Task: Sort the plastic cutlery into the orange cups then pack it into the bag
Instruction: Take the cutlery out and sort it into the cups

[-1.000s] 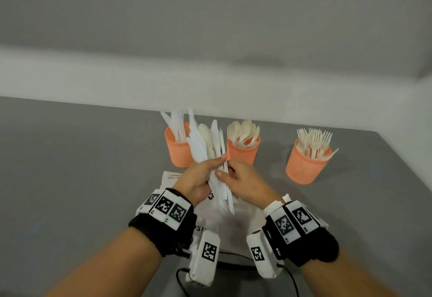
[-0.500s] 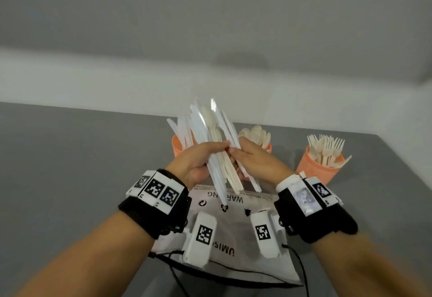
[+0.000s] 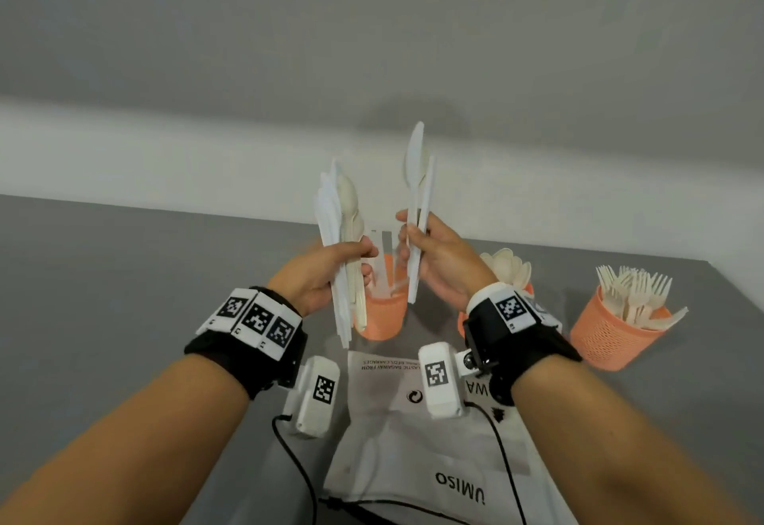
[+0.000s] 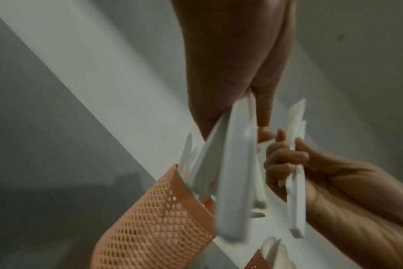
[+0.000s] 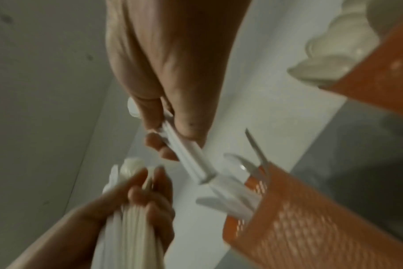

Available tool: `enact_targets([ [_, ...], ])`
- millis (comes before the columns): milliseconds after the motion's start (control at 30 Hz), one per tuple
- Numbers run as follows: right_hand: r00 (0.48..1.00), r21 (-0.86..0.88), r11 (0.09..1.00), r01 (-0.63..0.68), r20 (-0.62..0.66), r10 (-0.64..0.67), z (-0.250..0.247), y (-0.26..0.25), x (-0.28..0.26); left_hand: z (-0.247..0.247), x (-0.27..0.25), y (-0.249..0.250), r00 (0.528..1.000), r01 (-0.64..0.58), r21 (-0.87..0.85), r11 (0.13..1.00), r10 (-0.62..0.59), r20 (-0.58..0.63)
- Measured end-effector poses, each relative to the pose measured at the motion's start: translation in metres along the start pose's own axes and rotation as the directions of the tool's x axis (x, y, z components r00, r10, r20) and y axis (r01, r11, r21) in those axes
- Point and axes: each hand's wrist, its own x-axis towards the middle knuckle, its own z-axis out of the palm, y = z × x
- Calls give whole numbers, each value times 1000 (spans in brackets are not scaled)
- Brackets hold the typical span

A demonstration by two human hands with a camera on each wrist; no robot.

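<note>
A moment ago we held one mixed bundle between both hands; now we have split it, and the hands stand apart above the near-left orange cup (image 3: 382, 309), which already holds a few white knives. That suggests sorting is under way again: the pulled-out pieces can drop into their cup. Our right hand (image 3: 440, 266) pinches a few white knives (image 3: 417, 202) upright, thumb and fingers curled round their handles. Our left hand (image 3: 320, 276) grips the remaining bundle (image 3: 343, 243) (white knives with cream spoons among them), fingers wrapped tight round the middle. The spoon cup (image 3: 510, 272) sits partly hidden behind the right wrist, the fork cup (image 3: 612, 334) stands far right, and the bag (image 3: 421, 442) lies flat on the grey table (image 3: 124, 297) near us, nothing packed yet as far as we can tell
</note>
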Motion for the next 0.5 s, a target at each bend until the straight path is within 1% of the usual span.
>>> enact_targets([
  [100,985,169,972,-165,70,155,15,21,2,-1,1,-4,994,-90,-25,996,91,59],
  [133,978,175,964,-202,82,190,18,26,2,0,1,-5,992,-110,-14,994,111,67],
  [167,974,143,965,-219,85,208,20,31,2,-1,1,-6,990,-128,-1,992,128,55],
  [267,970,-19,977,-213,117,214,23,35,0,-5,1,-8,985,-174,6,985,174,-8],
  [367,971,-95,975,-201,110,211,24,34,-2,-9,2,-8,986,-165,3,986,165,-24],
  [433,980,-155,975,-158,95,174,27,34,-3,-9,4,-7,984,-174,-5,985,174,-38],
  [500,990,-253,963,-97,76,120,30,34,-3,-9,6,-6,977,-202,7,979,202,-67],
])
